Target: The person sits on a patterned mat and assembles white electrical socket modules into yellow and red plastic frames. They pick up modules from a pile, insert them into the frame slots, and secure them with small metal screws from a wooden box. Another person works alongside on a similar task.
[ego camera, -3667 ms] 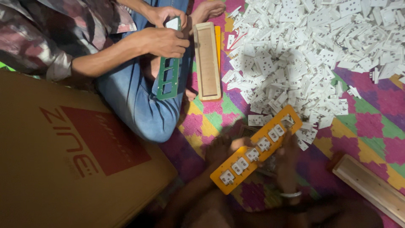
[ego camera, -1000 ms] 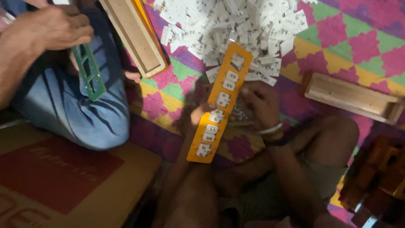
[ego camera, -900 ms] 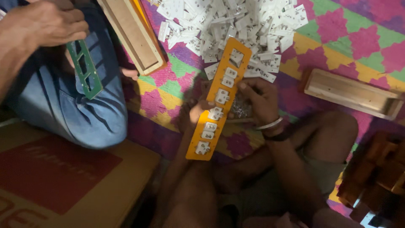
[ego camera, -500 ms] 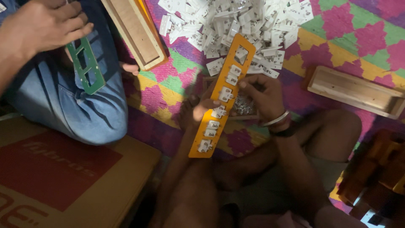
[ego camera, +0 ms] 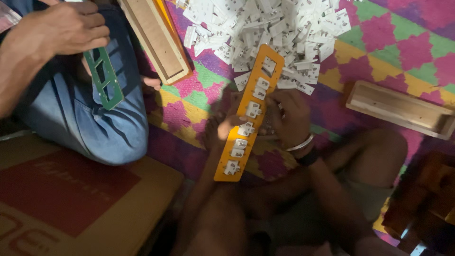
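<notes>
Head view: both hands hold the orange strip (ego camera: 246, 116), left hand (ego camera: 226, 128) and right hand (ego camera: 290, 118), its long way pointing to the white pieces (ego camera: 275, 28).

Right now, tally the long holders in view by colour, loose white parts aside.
Orange slotted frame, held between left hand and right hand: 1
Green slotted frame, in another person's hand: 1
Wooden trays: 2
Total: 4

Brown cardboard box (ego camera: 71, 208) at lower left, flat-topped, large red rectangular label panel (ego camera: 61, 192)
</notes>
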Available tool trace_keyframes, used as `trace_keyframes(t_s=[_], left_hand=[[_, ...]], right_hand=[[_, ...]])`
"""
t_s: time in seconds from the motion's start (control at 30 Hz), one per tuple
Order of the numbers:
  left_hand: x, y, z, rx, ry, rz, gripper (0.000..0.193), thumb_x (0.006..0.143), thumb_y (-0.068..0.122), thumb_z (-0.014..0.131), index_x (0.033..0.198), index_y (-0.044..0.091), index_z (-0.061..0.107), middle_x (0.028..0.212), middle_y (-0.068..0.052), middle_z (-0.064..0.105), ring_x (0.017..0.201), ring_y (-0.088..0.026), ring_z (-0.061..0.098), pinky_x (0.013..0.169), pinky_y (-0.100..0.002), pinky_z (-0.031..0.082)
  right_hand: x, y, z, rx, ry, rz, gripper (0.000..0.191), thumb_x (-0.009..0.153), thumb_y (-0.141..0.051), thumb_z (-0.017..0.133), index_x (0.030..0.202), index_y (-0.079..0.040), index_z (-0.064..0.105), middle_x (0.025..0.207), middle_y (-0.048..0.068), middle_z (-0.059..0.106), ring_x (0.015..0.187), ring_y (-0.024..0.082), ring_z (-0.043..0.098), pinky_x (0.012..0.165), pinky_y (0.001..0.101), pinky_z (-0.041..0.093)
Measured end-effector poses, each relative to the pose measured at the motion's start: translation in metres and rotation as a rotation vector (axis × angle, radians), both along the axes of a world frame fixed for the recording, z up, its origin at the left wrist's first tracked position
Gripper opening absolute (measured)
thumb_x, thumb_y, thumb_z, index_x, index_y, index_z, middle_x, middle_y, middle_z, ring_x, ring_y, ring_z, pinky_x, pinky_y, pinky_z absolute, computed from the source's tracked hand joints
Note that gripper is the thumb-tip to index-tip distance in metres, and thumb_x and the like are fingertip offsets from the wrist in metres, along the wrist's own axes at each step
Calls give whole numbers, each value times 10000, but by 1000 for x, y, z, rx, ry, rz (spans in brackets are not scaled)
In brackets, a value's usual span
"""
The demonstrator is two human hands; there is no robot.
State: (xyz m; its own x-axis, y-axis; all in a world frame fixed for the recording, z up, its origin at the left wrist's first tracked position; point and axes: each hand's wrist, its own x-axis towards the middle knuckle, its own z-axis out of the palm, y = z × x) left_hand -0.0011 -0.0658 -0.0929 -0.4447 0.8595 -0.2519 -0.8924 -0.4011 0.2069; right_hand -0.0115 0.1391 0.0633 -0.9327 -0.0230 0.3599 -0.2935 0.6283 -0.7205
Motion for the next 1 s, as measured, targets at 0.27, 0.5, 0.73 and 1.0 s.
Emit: trace_keyframes(t_s=[0.27, 0.5, 0.73, 1.0], left_hand=[[0, 1, 11, -38, -24, 38, 587, 984, 258, 594, 1449, -53, 415, 1169, -318, 673, 849, -317, 749, 656, -394, 630], [-5, -3, 10, -60, -4, 73, 582, 983, 262, 594, 1441, -55, 423, 1160, -314, 676, 843, -315, 747, 654, -394, 628], [-7, 0, 20, -86, 51, 97, 577, 981, 265, 594, 1432, -56, 431, 1151, -310, 679, 836, -314, 746, 652, -394, 626], [1, -10, 25, -110, 71, 161, 572, 978, 269, 594, 1422, -58, 441, 1140, -305, 682, 829, -311, 744, 651, -394, 623]], right_hand=[[-8, 14, -15, -471, -643, -92, 174, 967, -174, 733, 1063, -28, 738, 841, 47, 717, 674, 121, 644, 556, 248, 516], [-7, 17, -32, -316, -348, 12, 192, 1019, -193, 695, 1079, -14, 726, 909, 95, 727, 788, 189, 672, 689, 340, 549], [-7, -3, -26, 140, -54, 21, 127, 935, -113, 683, 1023, -22, 694, 935, 173, 686, 891, 364, 649, 775, 463, 533], [-6, 0, -24, 169, -33, 29, 148, 899, -100, 711, 1039, -51, 711, 998, 139, 724, 878, 324, 704, 730, 410, 568]])
